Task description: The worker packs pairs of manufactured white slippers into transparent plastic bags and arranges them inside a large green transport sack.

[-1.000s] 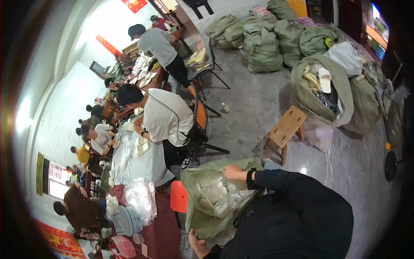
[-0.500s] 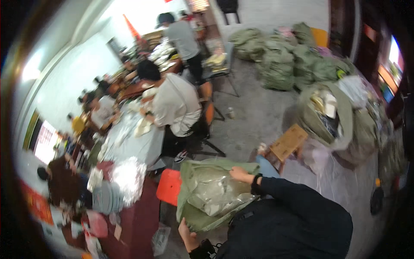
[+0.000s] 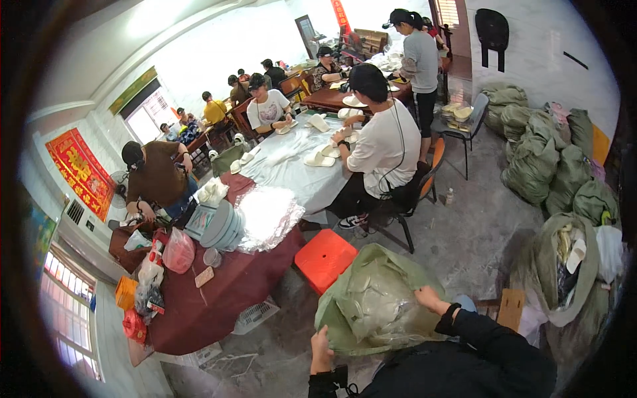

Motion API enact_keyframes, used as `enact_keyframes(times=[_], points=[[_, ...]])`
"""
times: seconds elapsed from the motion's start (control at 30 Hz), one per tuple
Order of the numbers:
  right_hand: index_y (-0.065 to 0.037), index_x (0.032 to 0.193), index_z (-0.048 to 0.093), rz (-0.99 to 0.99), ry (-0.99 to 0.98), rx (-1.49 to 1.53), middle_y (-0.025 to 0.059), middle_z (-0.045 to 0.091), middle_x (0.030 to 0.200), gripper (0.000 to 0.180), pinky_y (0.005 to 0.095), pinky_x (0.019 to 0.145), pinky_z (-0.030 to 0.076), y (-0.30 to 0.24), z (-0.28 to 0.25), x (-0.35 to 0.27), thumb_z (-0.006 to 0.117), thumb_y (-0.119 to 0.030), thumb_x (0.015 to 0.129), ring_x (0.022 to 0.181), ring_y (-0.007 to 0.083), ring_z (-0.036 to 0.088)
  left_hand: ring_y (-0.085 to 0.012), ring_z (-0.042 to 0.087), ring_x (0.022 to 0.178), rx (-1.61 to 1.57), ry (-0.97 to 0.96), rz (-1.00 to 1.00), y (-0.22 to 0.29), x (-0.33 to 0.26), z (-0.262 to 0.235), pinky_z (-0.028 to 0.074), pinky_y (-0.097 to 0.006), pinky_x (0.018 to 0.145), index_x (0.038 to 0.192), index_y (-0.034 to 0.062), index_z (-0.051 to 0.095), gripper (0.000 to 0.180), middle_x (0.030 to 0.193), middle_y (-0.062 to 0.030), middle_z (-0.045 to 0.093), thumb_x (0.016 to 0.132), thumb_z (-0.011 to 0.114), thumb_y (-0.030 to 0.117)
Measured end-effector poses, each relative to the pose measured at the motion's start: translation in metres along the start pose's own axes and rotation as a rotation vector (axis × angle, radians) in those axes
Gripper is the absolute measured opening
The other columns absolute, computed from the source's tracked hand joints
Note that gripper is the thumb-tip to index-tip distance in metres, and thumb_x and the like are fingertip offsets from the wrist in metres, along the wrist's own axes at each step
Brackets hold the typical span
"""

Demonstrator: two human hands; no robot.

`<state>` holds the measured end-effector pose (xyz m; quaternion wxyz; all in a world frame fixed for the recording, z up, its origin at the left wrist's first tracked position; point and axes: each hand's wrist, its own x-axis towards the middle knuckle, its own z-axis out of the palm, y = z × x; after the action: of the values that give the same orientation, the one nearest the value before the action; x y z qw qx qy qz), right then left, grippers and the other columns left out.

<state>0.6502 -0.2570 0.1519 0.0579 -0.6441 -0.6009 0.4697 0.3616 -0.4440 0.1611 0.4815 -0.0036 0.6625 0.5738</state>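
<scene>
A green woven sack (image 3: 340, 310) stands with its mouth spread wide in front of me. Clear plastic bags (image 3: 386, 306) lie inside it; what they contain is hard to make out, though it looks pale. My left hand (image 3: 322, 350) is closed on the sack's near left rim. At the right side of the mouth, my right hand (image 3: 432, 300) is closed too, gripping the sack's edge beside the clear plastic.
A red stool (image 3: 324, 260) touches the sack's far left side. Left of it is a table with a dark red cloth (image 3: 232, 298). Beyond, several people handle pale slippers (image 3: 320, 159) at a plastic-covered table. Filled green sacks (image 3: 531, 156) and a wooden stool (image 3: 510, 309) are to the right.
The view has swung to the left, so the room appears farther right and sharper. Both hands keep their hold on the sack, whose mouth looks a little wider.
</scene>
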Motion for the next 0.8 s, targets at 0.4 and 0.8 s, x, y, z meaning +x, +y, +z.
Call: enact_keyframes(times=[0.4,0.8], points=[[0.006,0.083,0.061,-0.029,-0.016,0.191,0.0096,0.057,0.062,0.033,0.0339,0.053,0.041,0.043,-0.052,0.035,0.063,-0.025,0.073,0.056,0.018,0.054,-0.0263,0.059,0.084,0.009,0.01,-0.059,-0.005,-0.016,0.02,0.047,-0.039,0.064,0.108,-0.0088,0.051,0.038,0.097,-0.0164,0.058,0.084,0.055,0.02],[0.002,0.096,0.052,-0.224,0.351,-0.622,0.0189,0.06,0.072,0.049,0.0424,0.064,0.048,0.118,-0.117,0.043,0.073,-0.026,0.062,0.074,0.0344,0.06,-0.0316,0.059,0.086,1.162,0.484,0.23,-0.036,-0.028,0.06,0.047,-0.037,0.068,0.111,-0.0085,0.049,0.057,0.099,-0.0215,0.059,0.075,0.065,0.033]])
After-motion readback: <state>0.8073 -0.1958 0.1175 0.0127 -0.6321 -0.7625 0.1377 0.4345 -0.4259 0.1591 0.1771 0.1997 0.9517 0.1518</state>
